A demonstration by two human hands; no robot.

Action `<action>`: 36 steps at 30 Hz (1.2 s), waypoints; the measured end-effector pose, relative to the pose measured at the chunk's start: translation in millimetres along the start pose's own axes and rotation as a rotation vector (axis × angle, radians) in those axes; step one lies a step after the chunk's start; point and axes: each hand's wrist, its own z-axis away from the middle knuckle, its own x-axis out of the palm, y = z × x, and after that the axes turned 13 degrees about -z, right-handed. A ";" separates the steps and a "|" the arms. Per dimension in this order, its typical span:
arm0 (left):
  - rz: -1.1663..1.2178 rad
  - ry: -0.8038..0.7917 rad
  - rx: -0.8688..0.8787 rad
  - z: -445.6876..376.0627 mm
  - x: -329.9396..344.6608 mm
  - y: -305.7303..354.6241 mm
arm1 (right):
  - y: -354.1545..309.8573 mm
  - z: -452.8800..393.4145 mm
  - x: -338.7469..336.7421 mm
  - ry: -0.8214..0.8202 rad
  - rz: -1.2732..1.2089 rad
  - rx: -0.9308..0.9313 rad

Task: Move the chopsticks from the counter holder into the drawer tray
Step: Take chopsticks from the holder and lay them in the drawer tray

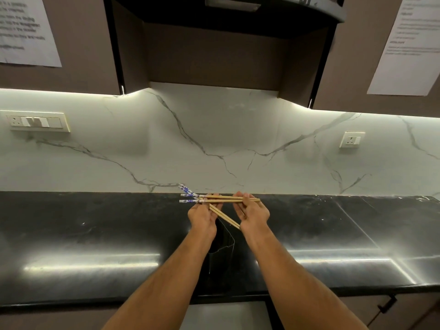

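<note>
Holding a small bundle of chopsticks (pixel 221 199) above the dark polished surface (pixel 95 234), both hands are raised side by side in front of the marble backsplash (pixel 214 139). The left hand (pixel 203 216) has its fingers (pixel 206 196) curled round the sticks near their patterned blue-and-white ends, which jut out to the left past the knuckles. The right hand (pixel 253 214) pinches the plain wooden ends of two sticks that lie level and nearly parallel, its fingers (pixel 245 197) wrapped over them from behind. Another pair of sticks slants down from the left hand toward the heel of the right hand, crossing under the level ones, so the bundle fans out rather than lying together. None of the sticks touches the surface.

Directly beneath the hands, between the forearms, stands a dark upright holder (pixel 222 248) on the surface; its open top faces the camera, and the inside is too dark to tell whether anything is in it. At the bottom edge, below the front lip of the surface, a pale grey panel (pixel 226 315) shows between the arms; whether it is a drawer front or an open drawer cannot be told. A drawer tray cannot be made out. A switch plate (pixel 35 121) sits on the backsplash at left and a socket (pixel 352 139) at right. Printed sheets (pixel 26 29) hang on the upper cabinets.
</note>
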 end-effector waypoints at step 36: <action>-0.552 -0.188 0.407 7.4 26.4 -7.4 | 42.1 -6.7 -21.4 0.112 -0.202 0.345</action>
